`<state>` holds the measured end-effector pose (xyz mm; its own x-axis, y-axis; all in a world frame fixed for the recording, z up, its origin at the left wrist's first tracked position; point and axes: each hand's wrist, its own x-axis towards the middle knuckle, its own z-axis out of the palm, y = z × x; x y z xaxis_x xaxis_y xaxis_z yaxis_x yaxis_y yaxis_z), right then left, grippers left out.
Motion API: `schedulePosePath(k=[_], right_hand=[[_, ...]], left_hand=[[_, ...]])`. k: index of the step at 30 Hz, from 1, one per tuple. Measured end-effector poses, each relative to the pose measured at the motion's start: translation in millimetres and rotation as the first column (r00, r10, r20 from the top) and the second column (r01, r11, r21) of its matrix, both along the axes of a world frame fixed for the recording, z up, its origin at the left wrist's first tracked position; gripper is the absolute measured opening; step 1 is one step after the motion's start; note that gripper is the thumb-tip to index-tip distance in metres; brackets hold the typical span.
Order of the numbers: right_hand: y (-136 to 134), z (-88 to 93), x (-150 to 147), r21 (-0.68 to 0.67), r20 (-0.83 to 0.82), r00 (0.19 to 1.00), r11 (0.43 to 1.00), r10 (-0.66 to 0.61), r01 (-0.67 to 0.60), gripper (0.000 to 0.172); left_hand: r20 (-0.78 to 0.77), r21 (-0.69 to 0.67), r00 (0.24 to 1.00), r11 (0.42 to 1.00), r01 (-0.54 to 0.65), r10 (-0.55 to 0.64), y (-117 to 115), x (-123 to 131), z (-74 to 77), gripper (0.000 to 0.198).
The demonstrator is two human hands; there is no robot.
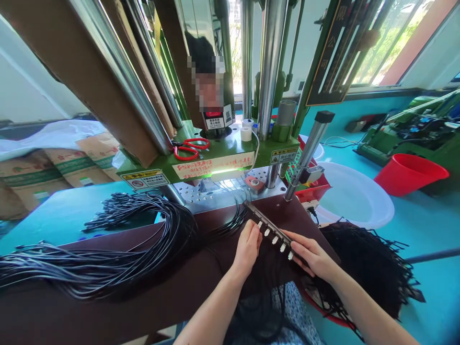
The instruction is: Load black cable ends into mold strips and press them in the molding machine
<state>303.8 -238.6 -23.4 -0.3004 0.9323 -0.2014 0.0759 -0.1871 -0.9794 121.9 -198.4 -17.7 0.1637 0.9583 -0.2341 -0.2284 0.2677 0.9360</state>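
Observation:
A long dark metal bar point(268, 223) lies slantwise between my hands, with several white-silver cable connectors point(275, 240) along its lower edge. My left hand point(247, 244) pinches the connector nearest the bar's upper left part. My right hand point(311, 253) grips the lower right end, thumb on top and fingers beneath. Black cables hang from the connectors toward the lap. Behind the bar, more thin black cables point(233, 218) run over the brown table point(143, 306) to the machine's perforated metal plate point(201, 196).
A large bundle of black cables point(154, 249) spreads over the table's left side. Red-handled scissors point(187, 149) rest on the green machine point(161, 165). At the right are a heap of black cables point(362, 268), a white basin point(373, 206) and a red bucket point(406, 175).

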Motion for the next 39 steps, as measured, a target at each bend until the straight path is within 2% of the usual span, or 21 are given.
schedulePosePath(k=[9,12,17,19,21,23,26,28,30,32,34,36,38,39], right_hand=[[1.6,-1.7,1.3,-0.016,-0.014,1.0,1.0,-0.001,0.001,0.055],[0.9,-3.2,1.4,0.003,0.005,1.0,1.0,0.026,-0.026,0.054],[-0.3,-1.7,-4.5,0.117,0.152,0.988,0.992,0.037,-0.055,0.053],[-0.8,0.0,-6.9,0.189,0.218,0.975,0.978,0.041,-0.084,0.051],[-2.1,2.3,-8.7,0.206,0.246,0.968,0.974,0.046,-0.098,0.05],[-4.3,4.7,-9.8,0.168,0.212,0.977,0.984,0.028,-0.065,0.05],[-7.7,8.1,-8.4,0.06,0.146,0.987,0.996,-0.072,0.063,0.055],[-8.1,10.5,-4.4,0.005,0.187,0.976,0.993,-0.113,0.114,0.056],[-6.0,13.6,1.4,-0.014,0.298,0.951,0.996,-0.083,0.092,0.049],[-1.7,17.2,6.7,0.035,0.457,0.889,0.999,-0.037,0.024,0.034],[3.4,20.4,9.5,0.163,0.669,0.742,0.982,-0.039,-0.095,0.021],[7.5,22.5,9.1,0.241,0.867,0.492,0.93,-0.077,-0.279,0.018],[10.1,23.9,6.9,0.202,0.965,0.24,0.874,-0.101,-0.442,0.023],[11.3,24.9,5.8,0.164,0.983,0.155,0.854,-0.1,-0.493,0.026]], left_hand=[[0.001,-0.048,0.994,0.992,0.113,-0.113,1.7,-4.3,5.3,0.032],[-0.005,-0.041,0.995,0.994,0.101,-0.101,2.3,-4.1,3.7,0.03],[-0.016,0.126,1.0,0.992,-0.004,0.006,4.3,-2.5,-9.2,0.026],[-0.025,0.173,1.0,0.985,-0.006,0.011,5.8,-2.2,-14.4,0.025],[-0.042,0.176,0.999,0.984,0.018,-0.011,7.8,-1.8,-17.0,0.025],[-0.095,0.138,0.994,0.988,0.071,-0.058,10.2,-1.8,-16.6,0.025],[-0.276,0.122,0.952,0.978,0.171,-0.132,14.0,-6.1,-10.7,0.019],[-0.425,0.217,0.903,0.96,0.178,-0.072,17.5,-14.1,-4.3,0.014],[-0.518,0.316,0.855,0.934,0.168,0.021,23.2,-26.0,3.0,0.018],[-0.558,0.354,0.828,0.92,0.169,0.062,31.9,-39.9,9.4,0.017],[-0.59,0.377,0.799,0.914,0.15,0.112,43.1,-53.2,13.3,0.016],[-0.669,0.411,0.708,0.906,0.102,0.223,54.6,-63.5,13.2,0.015],[-0.775,0.438,0.544,0.894,0.095,0.322,63.4,-69.2,9.8,0.016],[-0.822,0.435,0.457,0.893,0.116,0.34,66.2,-70.1,7.2,0.018]])
